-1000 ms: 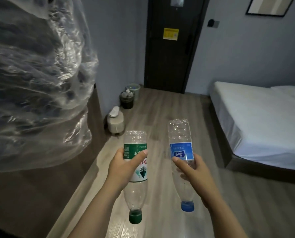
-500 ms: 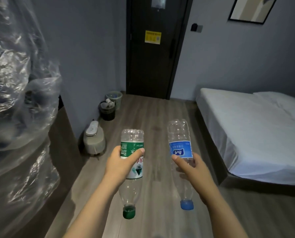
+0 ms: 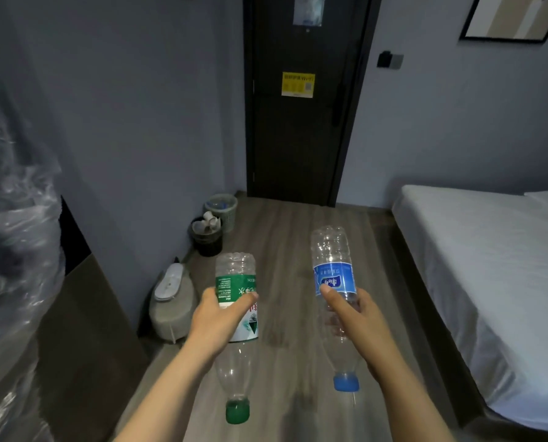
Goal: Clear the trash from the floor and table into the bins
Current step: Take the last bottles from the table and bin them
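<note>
Spillage is the main hazard: the black bin (image 3: 207, 240) by the wall, well ahead, looks heaped with cups, so a bottle dropped there could bounce onto the floor (image 3: 298, 237). The grey bin (image 3: 224, 208) just behind it seems roomier. Fingers of the left hand (image 3: 216, 320) curl round the green-label bottle (image 3: 236, 279) and those of the right hand (image 3: 358, 323) round the blue-label bottle (image 3: 331, 275), both carried cap-down.

I see wood floor (image 3: 298, 237) bearing a black bin (image 3: 207, 242) and pale bin (image 3: 224, 210) at eleven o'clock (side by side).

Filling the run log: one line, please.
left hand grips green-capped bottle | right hand grips blue-capped bottle | caps down | bins ahead, by door
</note>
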`<action>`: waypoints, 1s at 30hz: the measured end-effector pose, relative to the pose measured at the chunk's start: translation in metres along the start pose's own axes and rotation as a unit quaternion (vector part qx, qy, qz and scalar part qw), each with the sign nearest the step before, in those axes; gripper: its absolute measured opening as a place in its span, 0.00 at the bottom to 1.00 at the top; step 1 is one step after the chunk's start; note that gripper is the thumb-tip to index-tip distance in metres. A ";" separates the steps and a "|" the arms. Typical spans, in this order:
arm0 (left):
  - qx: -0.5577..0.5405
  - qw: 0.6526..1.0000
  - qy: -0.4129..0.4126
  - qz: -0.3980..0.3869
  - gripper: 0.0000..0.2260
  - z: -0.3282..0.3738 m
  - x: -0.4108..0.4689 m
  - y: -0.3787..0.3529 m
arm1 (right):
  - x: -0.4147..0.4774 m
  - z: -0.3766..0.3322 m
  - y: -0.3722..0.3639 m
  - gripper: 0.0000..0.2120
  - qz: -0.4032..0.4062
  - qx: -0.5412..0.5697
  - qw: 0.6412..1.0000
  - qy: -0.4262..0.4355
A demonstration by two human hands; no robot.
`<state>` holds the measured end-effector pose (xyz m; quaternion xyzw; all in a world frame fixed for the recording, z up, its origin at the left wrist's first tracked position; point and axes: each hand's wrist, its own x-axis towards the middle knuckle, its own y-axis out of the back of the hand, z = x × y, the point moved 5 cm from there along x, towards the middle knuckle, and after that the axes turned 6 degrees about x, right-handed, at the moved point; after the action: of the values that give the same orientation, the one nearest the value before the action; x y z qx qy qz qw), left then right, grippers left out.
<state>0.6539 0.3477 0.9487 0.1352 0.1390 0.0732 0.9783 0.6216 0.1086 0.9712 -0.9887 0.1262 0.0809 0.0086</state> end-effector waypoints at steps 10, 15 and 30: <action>0.007 0.999 0.002 0.036 0.29 0.057 0.162 -0.019 | 0.204 -0.020 -0.048 0.13 -0.050 -0.010 0.998 -0.024; 0.007 0.999 -0.007 0.036 0.24 0.076 0.269 -0.012 | 0.305 -0.026 -0.094 0.12 -0.053 -0.022 0.998 -0.017; -0.002 1.000 0.011 0.018 0.27 0.139 0.555 0.029 | 0.555 -0.067 -0.236 0.14 -0.071 -0.023 0.996 -0.058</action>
<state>1.2188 0.4412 0.9453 0.1351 0.1473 0.0922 0.9755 1.2216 0.1972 0.9467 -0.9887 0.0535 0.1402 -0.0008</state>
